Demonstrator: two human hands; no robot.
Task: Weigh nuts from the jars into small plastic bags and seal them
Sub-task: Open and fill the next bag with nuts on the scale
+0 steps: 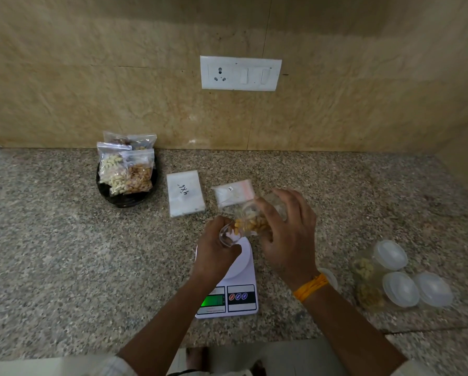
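Note:
My right hand grips a clear jar of yellowish nuts, tilted on its side with its mouth to the left. My left hand holds a small clear plastic bag open at the jar's mouth, just above the white platform of the digital scale. The scale's display glows green. Some nuts lie at the jar's mouth; how many sit inside the bag is hidden by my fingers.
A black bowl at the back left holds several sealed bags of nuts. Two packs of empty bags lie behind the scale. Three lidded jars lie at the right, and a loose lid sits by my right wrist.

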